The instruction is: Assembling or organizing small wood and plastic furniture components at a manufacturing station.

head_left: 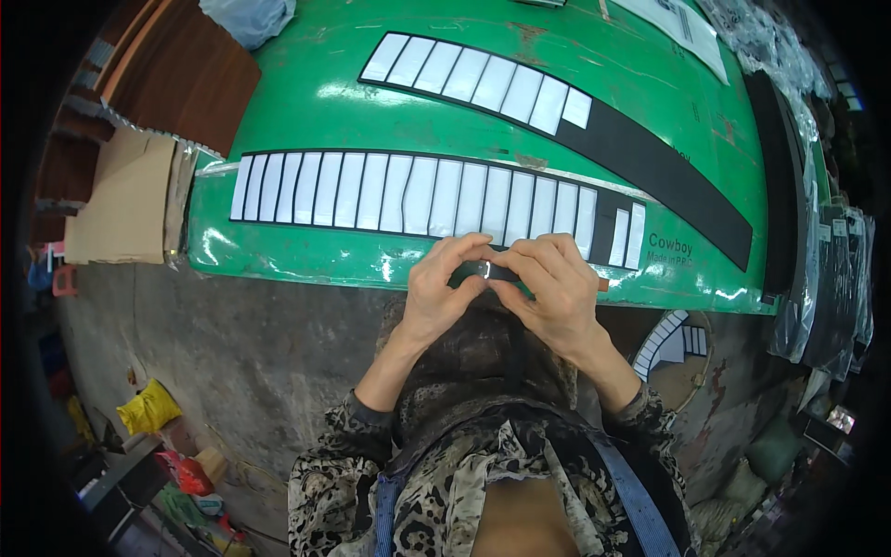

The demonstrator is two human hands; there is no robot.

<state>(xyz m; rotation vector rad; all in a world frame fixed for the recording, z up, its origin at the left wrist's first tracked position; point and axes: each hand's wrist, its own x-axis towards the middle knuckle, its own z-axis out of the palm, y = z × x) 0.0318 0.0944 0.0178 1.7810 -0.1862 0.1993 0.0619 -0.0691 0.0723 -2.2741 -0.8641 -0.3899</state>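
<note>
Close to the table's near edge, my left hand (436, 288) and my right hand (557, 288) come together, fingertips pinched on a small dark strip (471, 269). A bright white spot shows on it between my thumbs; the rest is hidden by my fingers. Just beyond my hands lies a long black strip (606, 215), mostly covered by a row of white rectangular pieces. Two narrow white pieces (636, 232) sit at its right end. Farther back, a second black strip (664, 172) slants down to the right, with white pieces on its left half.
The green table (325, 121) has brown boards (186, 79) and cardboard (121, 200) at its left. Plastic-wrapped dark panels (826, 278) stand at the right. Below the edge, a round container (682, 367) holds white-pieced strips. A yellow bag (148, 407) lies on the floor.
</note>
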